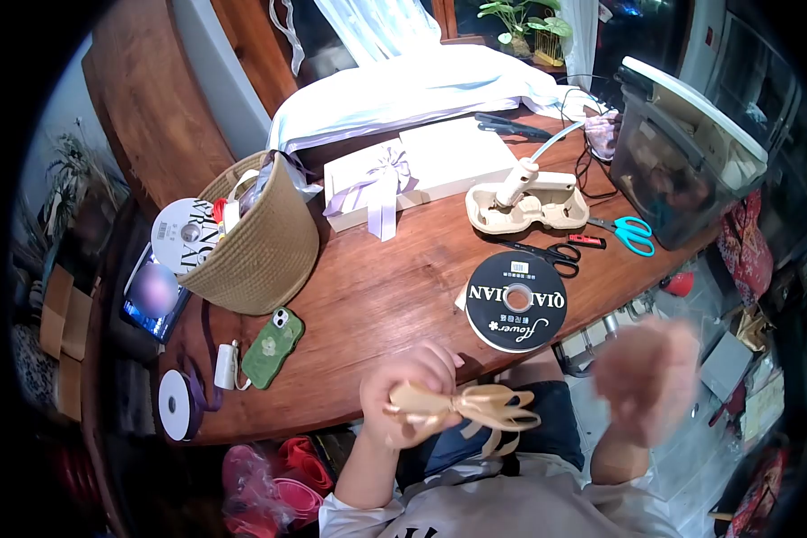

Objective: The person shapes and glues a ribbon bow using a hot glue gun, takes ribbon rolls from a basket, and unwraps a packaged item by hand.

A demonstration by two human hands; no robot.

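My left hand (410, 392) is closed around one side of a cream-gold ribbon bow (489, 408), just off the table's front edge. Several loops fan out to the right of its pinched middle, and tails hang below. Off to the right, my right hand (646, 381) is raised in the air, apart from the bow. Motion smears its fingers, so their position is unclear. Nearest to both hands on the table lies a black ribbon spool (517, 325) with white lettering. Behind the spool are black-handled scissors (551, 258) and teal-handled scissors (634, 235).
A woven basket (282, 238) stands at left, near a green phone (273, 348) and a purple ribbon spool (177, 405). Farther back are a white box (462, 157) with a lilac bow and a cardboard tray (556, 211) holding a glue gun (517, 182). A plastic bin (663, 170) borders the right.
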